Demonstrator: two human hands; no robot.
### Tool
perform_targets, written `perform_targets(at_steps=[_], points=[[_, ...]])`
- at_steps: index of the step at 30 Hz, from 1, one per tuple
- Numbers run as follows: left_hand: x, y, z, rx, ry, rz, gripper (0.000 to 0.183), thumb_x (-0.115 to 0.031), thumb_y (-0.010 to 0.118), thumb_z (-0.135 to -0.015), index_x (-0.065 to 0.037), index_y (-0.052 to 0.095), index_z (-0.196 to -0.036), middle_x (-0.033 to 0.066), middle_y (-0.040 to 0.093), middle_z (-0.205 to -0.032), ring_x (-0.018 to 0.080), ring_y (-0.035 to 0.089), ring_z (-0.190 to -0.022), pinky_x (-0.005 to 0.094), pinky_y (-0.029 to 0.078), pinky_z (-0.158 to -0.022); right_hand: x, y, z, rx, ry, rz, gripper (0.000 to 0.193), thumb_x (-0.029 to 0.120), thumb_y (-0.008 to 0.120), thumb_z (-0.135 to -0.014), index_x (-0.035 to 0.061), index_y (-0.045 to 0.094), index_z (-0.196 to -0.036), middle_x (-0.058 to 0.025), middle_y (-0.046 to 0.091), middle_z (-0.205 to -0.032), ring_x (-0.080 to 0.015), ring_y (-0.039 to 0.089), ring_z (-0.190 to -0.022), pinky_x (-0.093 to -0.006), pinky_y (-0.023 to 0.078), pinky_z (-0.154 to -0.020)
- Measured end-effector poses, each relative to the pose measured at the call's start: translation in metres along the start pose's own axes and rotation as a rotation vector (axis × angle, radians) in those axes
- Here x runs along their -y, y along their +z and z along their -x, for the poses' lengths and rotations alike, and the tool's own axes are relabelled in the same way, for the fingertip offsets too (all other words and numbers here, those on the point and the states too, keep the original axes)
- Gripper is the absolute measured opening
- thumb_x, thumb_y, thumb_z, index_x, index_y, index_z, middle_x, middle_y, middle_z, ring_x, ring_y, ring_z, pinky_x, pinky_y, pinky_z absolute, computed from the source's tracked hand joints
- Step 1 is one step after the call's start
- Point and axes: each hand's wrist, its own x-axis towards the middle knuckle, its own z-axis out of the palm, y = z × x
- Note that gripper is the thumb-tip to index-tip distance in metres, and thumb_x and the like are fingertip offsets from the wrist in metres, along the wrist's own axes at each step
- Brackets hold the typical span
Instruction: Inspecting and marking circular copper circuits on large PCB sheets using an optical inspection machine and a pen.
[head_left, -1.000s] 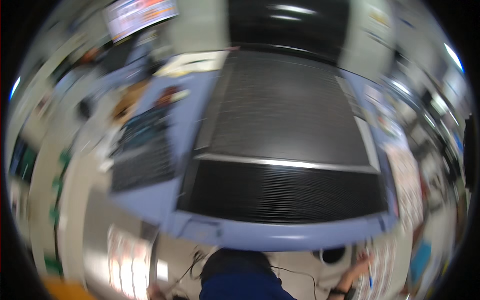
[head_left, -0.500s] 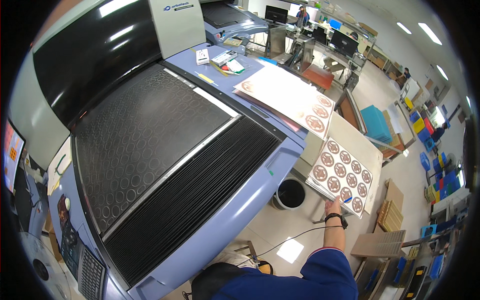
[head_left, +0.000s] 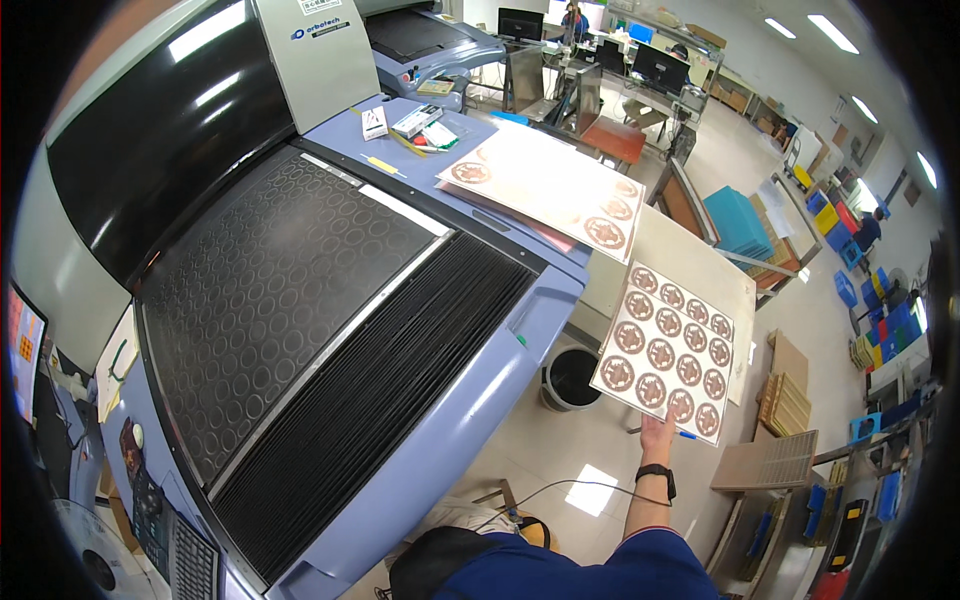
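The near edge of a white panel [head_left: 675, 335], covered with rows of brown round patterns, is clamped in the right hand [head_left: 657, 432]; the left hand is not shown, so its state cannot be told. A blue pen [head_left: 687, 435] is seen just beside the right hand, though whether it is gripped too is unclear. The panel is held partly over the pale counter [head_left: 700, 250]; whether its far edge is borne by the counter cannot be told. The grasp is judged complete, with the panel kept apart from the ring-marked black bed [head_left: 280, 270] of the machine [head_left: 430, 440]. Similar panels [head_left: 560, 190] are laid over the machine's right side. How much is left cannot be judged.
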Motion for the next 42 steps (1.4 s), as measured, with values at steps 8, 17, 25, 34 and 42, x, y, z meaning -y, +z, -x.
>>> perform_targets(at_steps=[8, 17, 25, 34, 42], points=[[-0.041, 0.058, 0.026, 0.277, -0.027, 0.397, 0.033, -0.025, 0.051, -0.1, 0.007, 0.059, -0.096, 0.0184, 0.064, -0.078, 0.0234, 0.063, -0.064, 0.0296, 0.053, -0.056, 0.086, 0.069, 0.124, 0.104, -0.393, -0.029, 0.026, 0.013, 0.058, -0.098, -0.0008, 0.055, -0.12, -0.011, 0.064, -0.119, -0.0215, 0.066, -0.103, -0.0358, 0.054, -0.093], [-0.095, 0.116, 0.023, 0.972, -0.23, 0.675, 0.038, -0.031, 0.052, -0.098, 0.005, 0.059, -0.109, 0.0194, 0.062, -0.096, 0.027, 0.063, -0.086, 0.0381, 0.052, -0.078, 0.119, 0.141, 0.256, 0.882, -0.491, -0.134, 0.023, 0.016, 0.053, -0.101, 0.0048, 0.058, -0.12, -0.0078, 0.068, -0.111, -0.0152, 0.066, -0.099, -0.0319, 0.056, -0.085], [-0.136, 0.187, 0.015, 1.026, -0.594, 1.086, 0.088, -0.065, 0.037, -0.097, 0.001, 0.019, -0.152, 0.0216, 0.03, -0.153, 0.0341, 0.036, -0.138, 0.0426, 0.025, -0.117, -0.017, 0.21, 0.354, 1.065, -0.099, 0.011, 0.034, 0.022, 0.048, -0.103, 0.0012, 0.049, -0.131, -0.0125, 0.06, -0.128, -0.0246, 0.061, -0.114, -0.04, 0.053, -0.094], [-0.101, 0.108, -0.044, 0.245, -0.699, 1.076, 0.055, -0.052, 0.037, -0.103, -0.015, 0.037, -0.143, 0.0068, 0.046, -0.142, 0.0241, 0.048, -0.127, 0.0416, 0.043, -0.107, -0.037, 0.276, 0.345, 1.143, -0.144, 0.4, 0.055, 0.037, 0.049, -0.103, -0.0021, 0.036, -0.14, -0.021, 0.056, -0.132, -0.031, 0.054, -0.125, -0.0439, 0.042, -0.108], [-0.061, 0.087, -0.049, 0.18, -0.532, 0.968, 0.057, -0.052, 0.031, -0.104, -0.014, 0.032, -0.147, 0.0093, 0.04, -0.148, 0.0272, 0.043, -0.132, 0.0436, 0.038, -0.11, -0.048, 0.364, 0.398, 1.461, -0.529, 0.778, 0.05, 0.042, 0.051, -0.101, -0.0042, 0.058, -0.119, -0.0119, 0.067, -0.105, -0.0183, 0.065, -0.098, -0.0304, 0.051, -0.088]])
